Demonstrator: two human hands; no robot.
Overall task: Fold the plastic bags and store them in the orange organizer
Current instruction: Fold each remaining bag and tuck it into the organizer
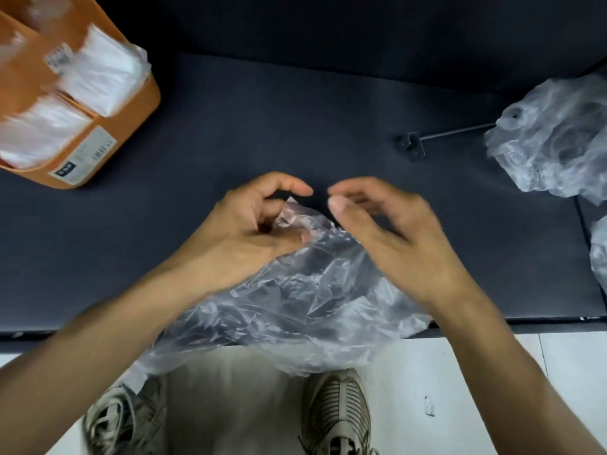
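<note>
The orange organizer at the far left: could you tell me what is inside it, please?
The orange organizer holds white folded plastic bags in several compartments. Blur hides their number, and the bags cover the compartment floors.

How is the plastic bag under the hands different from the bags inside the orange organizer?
The plastic bag is loose, crumpled and spread over the table edge; the bags in the orange organizer look flat and packed together. The loose bag is see-through grey against the dark table; the stored ones look white. The left hand grips the loose one; nothing touches the stored ones. All are thin plastic.
</note>
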